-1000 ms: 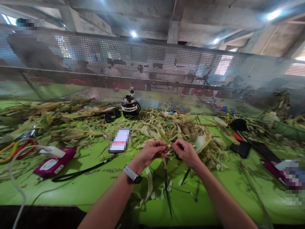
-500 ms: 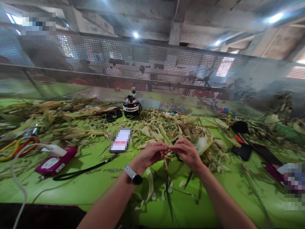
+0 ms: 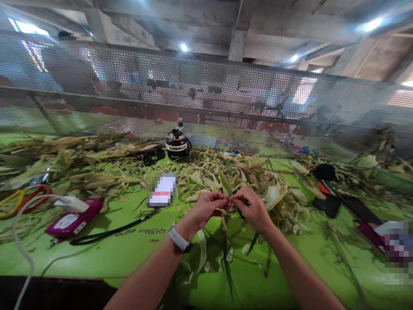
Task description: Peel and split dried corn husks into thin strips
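Observation:
My left hand [image 3: 206, 210], with a pale-banded watch [image 3: 179, 239] on its wrist, pinches the lower end of a folded green corn husk [image 3: 225, 183]. Thumb and fingertips of my right hand [image 3: 253, 209] meet the left fingertips on the same end, closed together. The husk points up and away from me; its pinched end is partly hidden by the fingers. Below the hands dangles a thin tan strip, and a long dark green leaf blade [image 3: 227, 269] hangs toward the table's front. Loose husk pieces [image 3: 251, 170] lie heaped just behind.
On the green table [image 3: 129, 258] lie a phone [image 3: 163, 189], a purple power strip [image 3: 75, 217] with a white charger, and yellow and red-handled tools [image 3: 24, 202]. A black jar [image 3: 177, 144] stands at the back before a perforated metal screen [image 3: 226, 94]. A person stands beyond it.
The husk stands a little more upright and shows a broader face. My left wrist has turned, and its fingers have straightened somewhat. Behind the screen, the person has shifted right.

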A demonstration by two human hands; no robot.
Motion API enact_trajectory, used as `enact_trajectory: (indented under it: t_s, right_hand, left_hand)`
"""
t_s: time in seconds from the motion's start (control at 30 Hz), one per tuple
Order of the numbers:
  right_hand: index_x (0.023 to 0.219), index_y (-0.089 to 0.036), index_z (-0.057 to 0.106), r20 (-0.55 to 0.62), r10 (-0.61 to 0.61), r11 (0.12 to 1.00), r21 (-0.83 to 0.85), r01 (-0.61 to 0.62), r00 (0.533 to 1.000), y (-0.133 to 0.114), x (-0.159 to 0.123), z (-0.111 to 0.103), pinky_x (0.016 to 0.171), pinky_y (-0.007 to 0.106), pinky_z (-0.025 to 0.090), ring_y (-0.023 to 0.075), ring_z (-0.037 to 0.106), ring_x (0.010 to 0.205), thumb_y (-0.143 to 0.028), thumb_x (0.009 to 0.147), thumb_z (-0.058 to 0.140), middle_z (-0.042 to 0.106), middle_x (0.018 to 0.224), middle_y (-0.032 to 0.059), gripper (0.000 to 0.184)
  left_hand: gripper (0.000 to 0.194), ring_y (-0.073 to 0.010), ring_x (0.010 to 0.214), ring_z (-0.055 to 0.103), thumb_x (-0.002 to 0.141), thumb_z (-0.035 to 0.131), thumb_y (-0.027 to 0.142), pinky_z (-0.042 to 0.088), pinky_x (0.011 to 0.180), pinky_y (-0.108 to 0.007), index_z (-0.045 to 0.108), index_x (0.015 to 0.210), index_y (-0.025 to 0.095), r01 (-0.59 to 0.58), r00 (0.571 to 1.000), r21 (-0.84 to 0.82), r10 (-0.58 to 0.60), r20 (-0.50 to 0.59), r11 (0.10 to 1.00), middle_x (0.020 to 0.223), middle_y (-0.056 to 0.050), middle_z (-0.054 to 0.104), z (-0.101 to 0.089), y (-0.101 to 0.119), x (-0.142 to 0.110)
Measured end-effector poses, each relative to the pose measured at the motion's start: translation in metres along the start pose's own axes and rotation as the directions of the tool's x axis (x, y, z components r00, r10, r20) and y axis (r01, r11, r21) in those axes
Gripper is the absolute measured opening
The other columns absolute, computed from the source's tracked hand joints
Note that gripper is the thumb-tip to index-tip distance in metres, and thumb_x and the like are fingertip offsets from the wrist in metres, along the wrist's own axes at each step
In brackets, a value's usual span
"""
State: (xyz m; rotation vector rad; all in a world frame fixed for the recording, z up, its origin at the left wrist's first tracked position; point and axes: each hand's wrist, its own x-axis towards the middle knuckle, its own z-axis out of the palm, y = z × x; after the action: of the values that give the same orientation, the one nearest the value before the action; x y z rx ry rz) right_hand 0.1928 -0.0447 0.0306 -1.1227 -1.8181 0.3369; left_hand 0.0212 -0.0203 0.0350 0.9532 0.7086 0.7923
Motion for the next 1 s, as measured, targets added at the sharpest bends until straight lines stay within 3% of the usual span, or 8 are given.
enact_trajectory:
  t_s: [0.17, 0.33, 0.7, 0.8, 1.0]
  right_hand:
    - [0.077, -0.02, 0.058, -0.021, 0.132, 0.991, 0.027, -0.131, 0.991, 0.004, -0.003, 0.008, 0.064, 0.03, 0.046, 0.0173, 0.055, 0.073, -0.029, 0.084, 0.055, 0.059, 0.079, 0.0054, 0.012]
    - [0.081, -0.019, 0.053, 0.039, 0.283, 0.95, 0.123, -0.285, 0.958, 0.005, -0.003, 0.011, 0.06, 0.029, 0.046, 0.0152, 0.055, 0.062, -0.032, 0.08, 0.056, 0.059, 0.071, 0.0023, 0.013]
    - [0.071, -0.02, 0.051, 0.072, 0.363, 0.902, 0.224, -0.37, 0.929, 0.007, 0.0, 0.01, 0.058, 0.029, 0.043, 0.0147, 0.052, 0.059, -0.041, 0.073, 0.062, 0.057, 0.064, 0.0001, 0.023]
    - [0.071, -0.02, 0.05, 0.133, 0.398, 0.863, 0.28, -0.419, 0.908, 0.01, 0.002, 0.009, 0.059, 0.028, 0.043, 0.0144, 0.052, 0.061, -0.044, 0.071, 0.064, 0.057, 0.065, 0.0003, 0.027]
    - [0.08, -0.02, 0.049, 0.142, 0.395, 0.854, 0.306, -0.42, 0.908, 0.014, 0.004, 0.005, 0.056, 0.026, 0.04, 0.0128, 0.05, 0.061, -0.046, 0.068, 0.067, 0.053, 0.068, -0.0012, 0.033]
  left_hand:
    - [0.022, -0.0103, 0.059, 0.055, 0.063, 0.071, 0.032, 0.042, 0.051, -0.019, 0.063, 0.071, 0.013, -0.132, 0.991, 0.15, 0.135, -0.007, 0.98, 0.064, -0.001, 0.062, 0.004, -0.003, 0.0]
    - [0.02, -0.0122, 0.062, 0.056, 0.065, 0.068, 0.031, 0.044, 0.051, -0.021, 0.062, 0.074, 0.015, -0.199, 0.978, 0.245, 0.209, -0.016, 0.949, 0.067, -0.001, 0.062, 0.006, -0.005, 0.002]
    - [0.024, -0.0098, 0.057, 0.05, 0.067, 0.068, 0.037, 0.044, 0.052, -0.021, 0.06, 0.072, 0.014, -0.243, 0.969, 0.332, 0.243, 0.041, 0.912, 0.063, 0.001, 0.056, 0.003, -0.011, 0.005]
    - [0.028, -0.0105, 0.058, 0.052, 0.068, 0.067, 0.04, 0.045, 0.052, -0.022, 0.06, 0.071, 0.014, -0.25, 0.968, 0.351, 0.241, 0.069, 0.902, 0.064, 0.0, 0.058, 0.001, -0.013, 0.008]
    - [0.029, -0.0112, 0.06, 0.054, 0.068, 0.067, 0.042, 0.046, 0.055, -0.023, 0.059, 0.07, 0.014, -0.21, 0.978, 0.303, 0.196, 0.075, 0.93, 0.065, 0.0, 0.059, 0.0, -0.011, 0.008]
